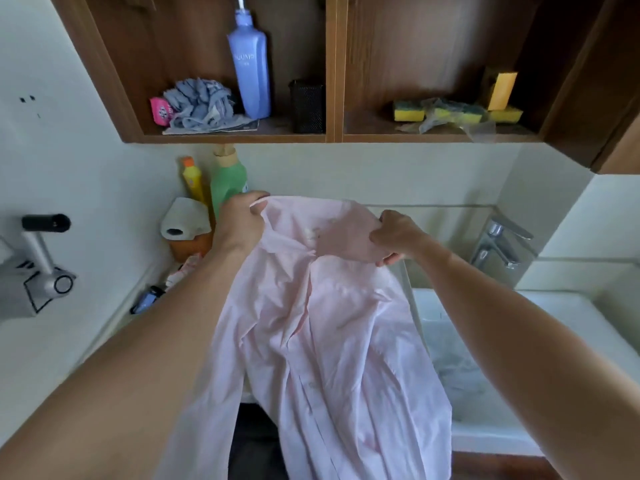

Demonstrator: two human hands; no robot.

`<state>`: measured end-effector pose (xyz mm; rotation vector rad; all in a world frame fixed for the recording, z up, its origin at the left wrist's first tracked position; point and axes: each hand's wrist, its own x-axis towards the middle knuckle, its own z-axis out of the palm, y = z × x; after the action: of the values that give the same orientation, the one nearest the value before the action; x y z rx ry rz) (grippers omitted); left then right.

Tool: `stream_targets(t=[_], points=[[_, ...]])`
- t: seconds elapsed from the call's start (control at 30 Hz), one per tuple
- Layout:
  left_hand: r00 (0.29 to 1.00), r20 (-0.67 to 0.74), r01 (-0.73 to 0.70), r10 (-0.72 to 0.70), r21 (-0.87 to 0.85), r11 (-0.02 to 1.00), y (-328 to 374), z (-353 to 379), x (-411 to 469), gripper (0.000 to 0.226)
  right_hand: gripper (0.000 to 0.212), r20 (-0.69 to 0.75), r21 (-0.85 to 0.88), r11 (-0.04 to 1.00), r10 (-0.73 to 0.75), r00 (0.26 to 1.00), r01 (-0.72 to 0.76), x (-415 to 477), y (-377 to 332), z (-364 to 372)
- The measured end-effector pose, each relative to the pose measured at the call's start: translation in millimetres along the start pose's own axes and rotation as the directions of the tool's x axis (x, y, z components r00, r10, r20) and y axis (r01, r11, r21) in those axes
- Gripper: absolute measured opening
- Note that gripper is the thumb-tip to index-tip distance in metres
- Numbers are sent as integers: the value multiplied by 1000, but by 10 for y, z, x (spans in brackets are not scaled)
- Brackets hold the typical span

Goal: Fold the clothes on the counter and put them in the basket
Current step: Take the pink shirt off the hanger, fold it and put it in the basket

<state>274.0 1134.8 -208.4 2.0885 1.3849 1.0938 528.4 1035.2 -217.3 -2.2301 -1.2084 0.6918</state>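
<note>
A pale pink button-up shirt hangs in front of me, held up by its shoulders above the white counter. My left hand pinches the shirt's top left edge near the collar. My right hand grips the top right shoulder, fingers curled round the fabric. The shirt's body drapes down past the counter's front edge, with its button placket running down the middle. A pale bluish cloth lies in the sink to the right, partly behind the shirt. No basket is in view.
Behind the shirt stand a yellow bottle, a green bottle and a paper roll on an orange holder. A tap stands over the white sink at right. An overhead wooden cabinet holds a blue bottle and sponges.
</note>
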Motion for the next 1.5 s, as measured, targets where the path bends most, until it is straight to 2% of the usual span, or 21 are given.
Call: stream_targets(t=[0.1, 0.23, 0.4, 0.5, 0.63, 0.77, 0.93, 1.03, 1.1, 1.17, 1.23, 1.33, 1.4, 1.5], points=[[998, -61, -28, 30, 35, 999, 216, -547, -355, 24, 30, -199, -72, 997, -46, 979, 32, -609, -98, -302], [998, -54, 43, -34, 178, 983, 413, -1268, -917, 24, 34, -325, -36, 987, -158, 932, 155, -1515, -381, -512], [982, -187, 20, -12, 41, 999, 672, -2045, -1375, 35, 38, -459, -240, 925, -376, 805, 295, -2535, -784, -758], [969, -247, -25, 30, 22, 999, 949, -2411, -1583, 31, 33, -527, -253, 900, -437, 729, 356, -2991, -917, -932], [943, -331, -49, 33, -39, 998, 1258, -2741, -1764, 28, 28, -570, -230, 870, -484, 663, 437, -3410, -1011, -1198], [907, -414, -108, 72, -65, 992, 1470, -2952, -1875, 28, 39, -606, -218, 853, -500, 619, 475, -3651, -1124, -1348], [884, -449, -152, 129, -16, 988, 1591, -3063, -1833, 18, 27, -602, -253, 836, -530, 597, 487, -3682, -1165, -1415], [864, -473, -196, 172, -1, 981, 1625, -3077, -1712, 17, 39, -592, -276, 811, -567, 573, 516, -3663, -1199, -1442], [863, -469, -201, 187, 20, 979, 1650, -3043, -1578, 21, 46, -590, -270, 822, -553, 589, 501, -3577, -1247, -1453], [901, -394, -169, 180, 61, 984, 1613, -2973, -1468, 23, 50, -574, -255, 854, -511, 639, 453, -3454, -1248, -1409], [946, -277, -143, 168, 107, 984, 1512, -2815, -1282, 19, 46, -518, -219, 897, -441, 734, 384, -3238, -1197, -1366], [983, -134, -100, 128, 204, 974, 1254, -2439, -963, 15, 27, -318, -263, 926, -349, 882, 271, -2773, -1071, -1256], [990, -105, -60, 91, 271, 961, 1071, -2155, -722, 17, 25, -289, -307, 921, -330, 898, 239, -2400, -957, -1204], [998, -2, -58, 61, 299, 953, 846, -1709, -322, 25, 26, -182, -468, 847, -373, 910, 254, -1731, -792, -1053]])
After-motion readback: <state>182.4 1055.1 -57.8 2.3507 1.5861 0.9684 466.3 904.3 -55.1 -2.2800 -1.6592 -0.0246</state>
